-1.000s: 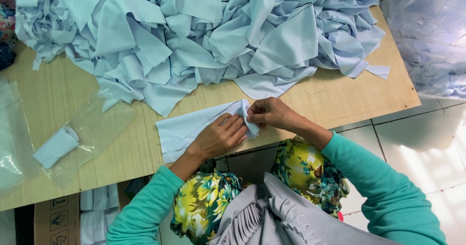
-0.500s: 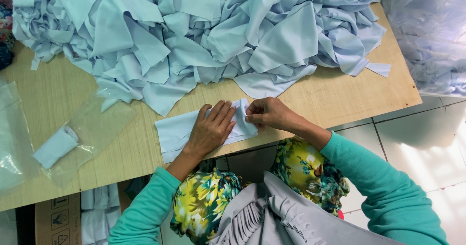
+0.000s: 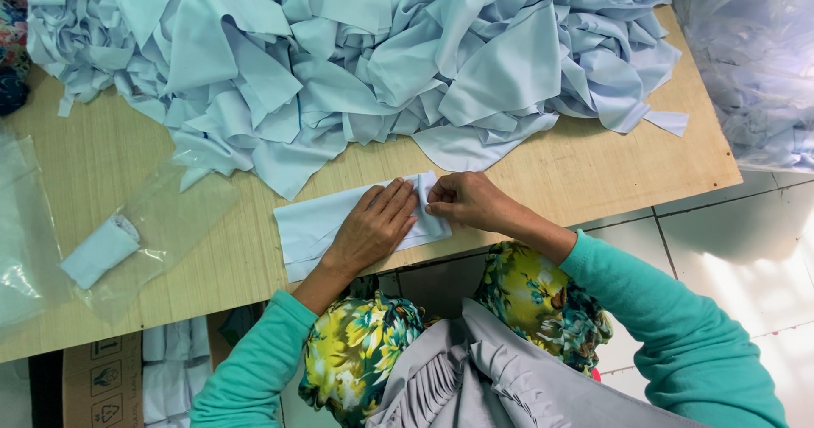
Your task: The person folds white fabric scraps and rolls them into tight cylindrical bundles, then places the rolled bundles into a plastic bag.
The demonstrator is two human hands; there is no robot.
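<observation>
A light blue cloth piece (image 3: 309, 224) lies flat near the front edge of the wooden table (image 3: 110, 161), folded lengthwise. My left hand (image 3: 373, 229) presses flat on its right half, fingers together. My right hand (image 3: 462, 201) pinches the cloth's right end where a fold stands up. Both hands meet at that end. Behind them spreads a big heap of light blue cloth pieces (image 3: 356, 55).
A clear plastic bag (image 3: 161, 224) holding a small folded blue cloth (image 3: 100, 251) lies at the left. More clear plastic (image 3: 21, 250) covers the table's left edge. A large bag of blue fabric (image 3: 755, 63) stands at the right over tiled floor. A cardboard box (image 3: 97, 381) sits under the table.
My left hand has slid up and right over the cloth and now lies flat on it. The right hand stays at the cloth's end, which is now folded tighter.
</observation>
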